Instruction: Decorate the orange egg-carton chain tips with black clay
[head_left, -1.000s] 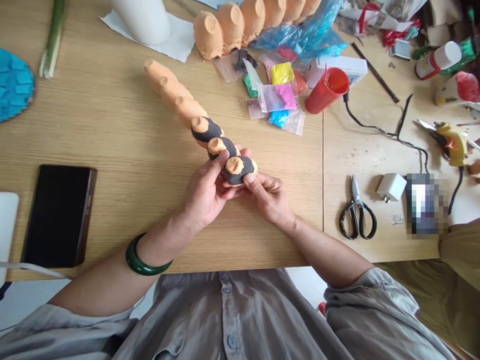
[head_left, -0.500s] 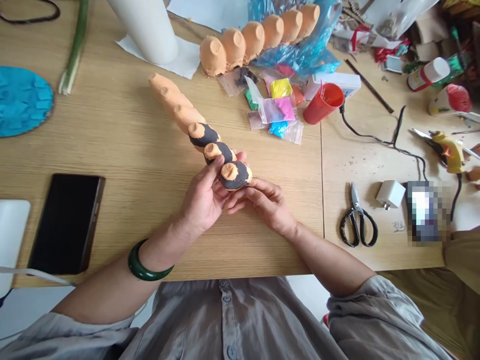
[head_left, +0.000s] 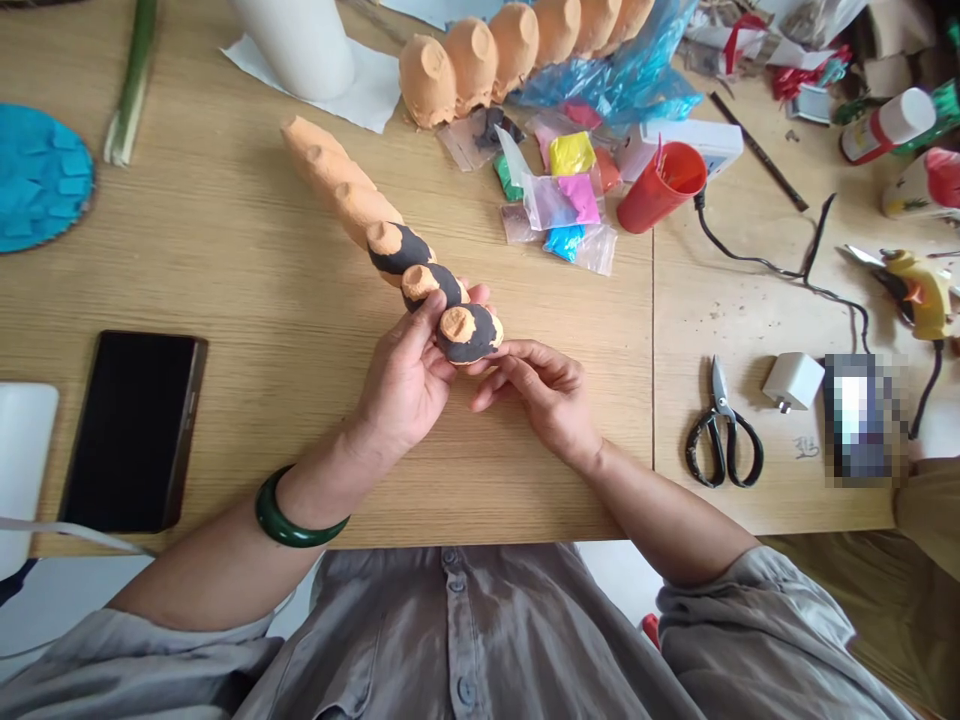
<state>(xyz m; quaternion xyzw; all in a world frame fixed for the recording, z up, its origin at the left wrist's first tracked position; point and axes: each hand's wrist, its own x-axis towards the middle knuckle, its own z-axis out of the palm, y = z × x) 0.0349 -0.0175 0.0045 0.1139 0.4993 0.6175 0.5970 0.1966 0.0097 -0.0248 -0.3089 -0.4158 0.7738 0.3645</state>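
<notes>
A strip of joined egg-carton cups (head_left: 352, 210), covered in orange clay, slants from the upper left down to my hands. Dark grey clay (head_left: 471, 340) wraps the nearest cups, leaving their tips orange. My left hand (head_left: 409, 380) grips the near end, thumb on top and fingers underneath. At the end cup's right edge is my right hand (head_left: 540, 390), its thumb and forefinger pinched together; whether anything lies between them is too small to tell. A second orange cup strip (head_left: 472, 60) stands at the back.
Small bags of coloured clay (head_left: 574, 195) lie beside a red cup (head_left: 664, 185). Scissors (head_left: 722, 430), a white plug adapter (head_left: 793, 382) and a yellow glue gun (head_left: 919, 290) are on the right. A black phone (head_left: 135, 430) lies left; a white cylinder (head_left: 300, 45) stands behind.
The view has shifted slightly, so table things sit higher. My right hand has drawn a little to the right of the end cup. My left hand keeps its hold on the strip.
</notes>
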